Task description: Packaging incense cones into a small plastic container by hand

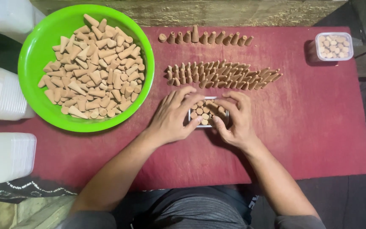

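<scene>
A small clear plastic box [205,125] sits in the middle of a dark red cloth [310,118]. It holds several tan incense cones [204,113] standing upright. My left hand [172,116] rests on the box's left side with fingers bent over its rim. My right hand [236,118] cups the right side, fingertips touching the cones inside. Just beyond the hands lie two packed rows of cones [223,76]. A single line of cones [204,38] stands farther back.
A large green bowl [37,51] heaped with loose cones sits at the left. A filled clear box [334,46] stands at the far right corner. Stacks of white plastic lids [3,154] lie off the cloth's left edge. My knees are below the table.
</scene>
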